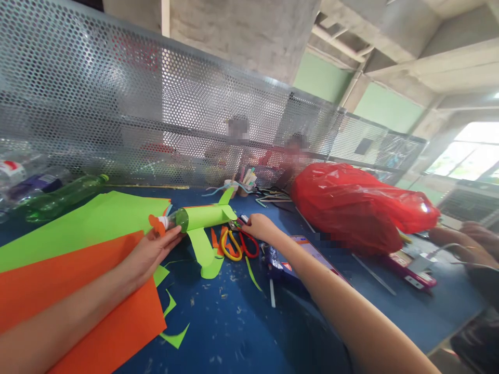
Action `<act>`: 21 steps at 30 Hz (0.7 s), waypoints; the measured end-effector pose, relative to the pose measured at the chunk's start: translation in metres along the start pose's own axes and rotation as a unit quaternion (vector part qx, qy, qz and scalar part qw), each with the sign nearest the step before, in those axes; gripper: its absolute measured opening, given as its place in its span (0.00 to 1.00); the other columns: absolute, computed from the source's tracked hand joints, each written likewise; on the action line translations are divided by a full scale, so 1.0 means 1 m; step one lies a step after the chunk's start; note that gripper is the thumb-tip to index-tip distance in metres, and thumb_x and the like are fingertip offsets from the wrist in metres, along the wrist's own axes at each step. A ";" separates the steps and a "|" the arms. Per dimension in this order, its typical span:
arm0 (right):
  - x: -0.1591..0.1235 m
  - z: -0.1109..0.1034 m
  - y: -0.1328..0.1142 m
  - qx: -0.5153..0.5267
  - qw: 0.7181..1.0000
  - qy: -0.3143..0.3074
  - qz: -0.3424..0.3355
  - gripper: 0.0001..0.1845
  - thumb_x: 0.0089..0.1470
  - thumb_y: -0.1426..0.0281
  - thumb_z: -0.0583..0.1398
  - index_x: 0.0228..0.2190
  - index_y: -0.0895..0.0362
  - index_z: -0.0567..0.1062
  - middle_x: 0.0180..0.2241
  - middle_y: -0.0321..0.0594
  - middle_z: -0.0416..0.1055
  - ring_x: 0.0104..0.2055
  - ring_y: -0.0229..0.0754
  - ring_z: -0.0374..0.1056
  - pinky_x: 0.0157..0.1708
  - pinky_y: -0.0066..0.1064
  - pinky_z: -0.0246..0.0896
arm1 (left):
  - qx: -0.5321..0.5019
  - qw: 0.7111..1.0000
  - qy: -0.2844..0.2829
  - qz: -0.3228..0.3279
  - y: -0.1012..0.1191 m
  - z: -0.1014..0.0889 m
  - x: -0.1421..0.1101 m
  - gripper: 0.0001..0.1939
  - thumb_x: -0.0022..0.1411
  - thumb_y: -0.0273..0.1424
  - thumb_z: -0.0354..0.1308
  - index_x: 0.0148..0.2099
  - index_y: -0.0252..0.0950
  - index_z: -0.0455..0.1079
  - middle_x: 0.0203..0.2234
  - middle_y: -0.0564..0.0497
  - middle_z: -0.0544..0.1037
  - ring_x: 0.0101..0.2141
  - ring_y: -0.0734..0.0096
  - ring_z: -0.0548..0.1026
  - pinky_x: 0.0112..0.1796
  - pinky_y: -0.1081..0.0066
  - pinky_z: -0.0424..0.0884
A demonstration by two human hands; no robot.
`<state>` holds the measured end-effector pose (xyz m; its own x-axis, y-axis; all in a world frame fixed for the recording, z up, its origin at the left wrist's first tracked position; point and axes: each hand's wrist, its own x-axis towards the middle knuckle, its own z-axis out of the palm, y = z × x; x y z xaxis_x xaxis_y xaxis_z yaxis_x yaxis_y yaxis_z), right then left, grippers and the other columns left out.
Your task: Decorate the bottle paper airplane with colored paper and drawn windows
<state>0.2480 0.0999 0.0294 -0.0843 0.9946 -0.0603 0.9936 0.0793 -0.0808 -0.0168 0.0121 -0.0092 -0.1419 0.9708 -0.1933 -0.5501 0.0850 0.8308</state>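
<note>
A toy plane point(208, 215) made from a green plastic bottle wrapped in lime-green paper hangs just over the blue table, with paper wings and tail fins. On its bottle neck sits an orange paper propeller point(157, 225). My left hand point(163, 244) is closed round the neck end, fingers under and beside the bottle. My right hand point(258, 227) is at the tail end, thumb and fingers pinched together; a small dark and white thing shows at the fingertips, too small to name. Scissors with yellow and red handles point(231, 246) lie just below the tail, blades partly hidden.
Lime-green sheets point(89, 218) and an orange sheet point(128, 317) lie left, with green paper scraps point(177, 335) nearby. Plastic bottles point(66, 195) lie back left. A red plastic bag point(351, 208), a phone point(307, 249) and another person's hand point(463, 244) are at right. A perforated metal screen point(202, 114) stands behind.
</note>
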 end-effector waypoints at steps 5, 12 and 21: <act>-0.012 -0.020 0.012 0.081 0.987 0.131 0.043 0.11 0.61 0.70 0.54 0.37 0.64 0.74 0.37 0.57 0.75 0.43 0.53 0.72 0.39 0.35 0.63 | 0.000 1.000 -0.017 -0.017 0.003 -0.001 0.001 0.09 0.60 0.21 0.60 0.44 0.30 0.75 0.46 0.40 0.81 0.53 0.58 0.75 0.56 0.66 0.71; -0.047 -0.037 0.012 0.416 0.871 0.256 -0.061 0.05 0.55 0.66 0.55 0.33 0.54 0.66 0.24 0.32 0.68 0.24 0.35 0.64 0.25 0.26 0.58 | 0.016 0.999 -0.009 -0.037 -0.009 -0.007 0.001 0.10 0.54 0.16 0.62 0.37 0.32 0.76 0.41 0.43 0.83 0.49 0.61 0.78 0.55 0.70 0.72; -0.053 -0.018 -0.006 0.808 0.589 0.028 0.008 0.16 0.43 0.65 0.66 0.19 0.56 0.63 0.16 0.26 0.56 0.17 0.28 0.49 0.14 0.19 0.46 | 0.069 0.997 -0.011 -0.039 -0.006 -0.004 -0.004 0.06 0.60 0.21 0.56 0.34 0.33 0.73 0.39 0.43 0.83 0.45 0.66 0.80 0.51 0.74 0.74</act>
<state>0.2483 0.0481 0.0513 -0.0286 0.9986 -0.0436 -0.3784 -0.0512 -0.9242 -0.0164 0.0066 -0.0161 -0.0841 0.9645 -0.2504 -0.4402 0.1895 0.8777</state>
